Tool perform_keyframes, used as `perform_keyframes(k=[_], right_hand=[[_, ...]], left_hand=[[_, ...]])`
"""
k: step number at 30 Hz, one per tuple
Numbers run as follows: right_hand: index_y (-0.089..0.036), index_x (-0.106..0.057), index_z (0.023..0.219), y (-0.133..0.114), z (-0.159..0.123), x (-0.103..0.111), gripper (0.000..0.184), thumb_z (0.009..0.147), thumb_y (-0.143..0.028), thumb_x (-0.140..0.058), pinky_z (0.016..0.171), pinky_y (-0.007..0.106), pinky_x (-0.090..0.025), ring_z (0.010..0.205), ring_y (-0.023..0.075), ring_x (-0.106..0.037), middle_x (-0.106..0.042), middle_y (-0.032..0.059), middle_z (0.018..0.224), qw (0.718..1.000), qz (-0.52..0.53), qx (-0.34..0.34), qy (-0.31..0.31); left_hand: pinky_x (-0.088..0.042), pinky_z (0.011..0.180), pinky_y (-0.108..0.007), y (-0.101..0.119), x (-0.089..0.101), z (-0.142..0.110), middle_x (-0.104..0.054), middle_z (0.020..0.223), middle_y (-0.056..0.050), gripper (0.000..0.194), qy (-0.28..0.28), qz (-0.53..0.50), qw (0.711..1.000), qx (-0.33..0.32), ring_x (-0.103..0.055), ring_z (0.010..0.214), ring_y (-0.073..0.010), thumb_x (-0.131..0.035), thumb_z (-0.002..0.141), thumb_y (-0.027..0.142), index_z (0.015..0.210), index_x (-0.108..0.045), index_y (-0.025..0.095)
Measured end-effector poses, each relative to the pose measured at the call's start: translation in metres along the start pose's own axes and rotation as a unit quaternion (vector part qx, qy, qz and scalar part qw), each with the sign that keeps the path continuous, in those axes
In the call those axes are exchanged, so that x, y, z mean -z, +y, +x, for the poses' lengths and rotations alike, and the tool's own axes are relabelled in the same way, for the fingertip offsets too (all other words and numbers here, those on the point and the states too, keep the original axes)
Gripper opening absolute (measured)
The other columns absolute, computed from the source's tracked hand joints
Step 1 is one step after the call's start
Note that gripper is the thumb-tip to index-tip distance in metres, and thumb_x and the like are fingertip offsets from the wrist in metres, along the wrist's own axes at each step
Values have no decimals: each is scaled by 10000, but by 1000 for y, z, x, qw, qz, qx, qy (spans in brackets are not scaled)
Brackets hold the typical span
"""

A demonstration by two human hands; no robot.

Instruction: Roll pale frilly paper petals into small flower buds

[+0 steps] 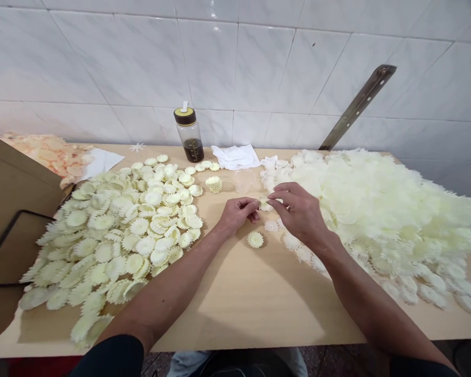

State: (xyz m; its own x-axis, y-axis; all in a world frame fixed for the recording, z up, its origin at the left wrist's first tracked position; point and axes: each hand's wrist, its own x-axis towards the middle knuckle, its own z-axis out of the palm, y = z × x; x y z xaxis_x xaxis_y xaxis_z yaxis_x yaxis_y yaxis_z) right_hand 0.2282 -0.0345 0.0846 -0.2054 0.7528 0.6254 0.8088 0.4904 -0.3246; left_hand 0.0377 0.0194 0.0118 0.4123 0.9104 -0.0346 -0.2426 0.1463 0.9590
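Observation:
Between my two hands is a small pale-yellow artificial flower petal piece with a toothed edge. My left hand pinches its left side between thumb and finger. My right hand is closed at its right side, thumb and fingertips together at the edge. The fingers partly cover the piece. Just below, on the table, lies a single round petal piece with a toothed rim. A short stack of cupped petal pieces stands beyond my left hand.
Cupped petal pieces heap up on the left; flimsy pale petal layers pile on the right. Against the tiled wall stand a bottle of dark liquid and a leaning metal rail. White tissue lies behind; a cardboard box borders the left.

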Motion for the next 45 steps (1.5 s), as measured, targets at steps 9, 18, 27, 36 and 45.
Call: perform_keyframes(k=[9,18,27,36,45], right_hand=[[-259,-841,1008,23,-4,-37,134,973,-300,-719,805,353,-646,934,224,-787,-801,67,1114,996,80,-32,-33],[-245,-823,903,20,-2,-39,80,933,-289,-764,663,321,-578,786,197,-744,-809,53,958,990,119,-69,-14],[-243,-788,850,10,1,-33,134,946,-303,-718,703,317,-525,795,196,-710,-790,35,899,977,153,-137,-51],[-225,-751,802,8,-2,-40,218,947,-362,-664,687,319,-477,728,191,-667,-754,25,801,972,121,-196,-54],[-230,-746,842,5,-3,-41,175,979,-285,-652,708,311,-547,816,196,-711,-773,47,904,988,115,-102,-11]], left_hand=[[-516,632,-267,4,5,-1,-724,696,-76,467,-37,-33,999,3,-634,608,-137,-842,792,557,902,-785,107],[-502,626,-270,4,6,0,-714,712,-76,446,-44,-31,999,-2,-626,607,-131,-828,826,545,881,-774,105],[-467,580,-258,7,3,-1,-701,671,-65,464,-7,-40,999,14,-604,577,-119,-854,786,567,797,-753,115],[-427,518,-252,10,0,-2,-669,614,-40,488,14,-14,1000,20,-534,495,-93,-879,738,583,718,-705,128],[-427,519,-250,9,1,-3,-672,621,-47,476,11,-20,1000,18,-549,500,-96,-860,770,572,719,-711,123]])
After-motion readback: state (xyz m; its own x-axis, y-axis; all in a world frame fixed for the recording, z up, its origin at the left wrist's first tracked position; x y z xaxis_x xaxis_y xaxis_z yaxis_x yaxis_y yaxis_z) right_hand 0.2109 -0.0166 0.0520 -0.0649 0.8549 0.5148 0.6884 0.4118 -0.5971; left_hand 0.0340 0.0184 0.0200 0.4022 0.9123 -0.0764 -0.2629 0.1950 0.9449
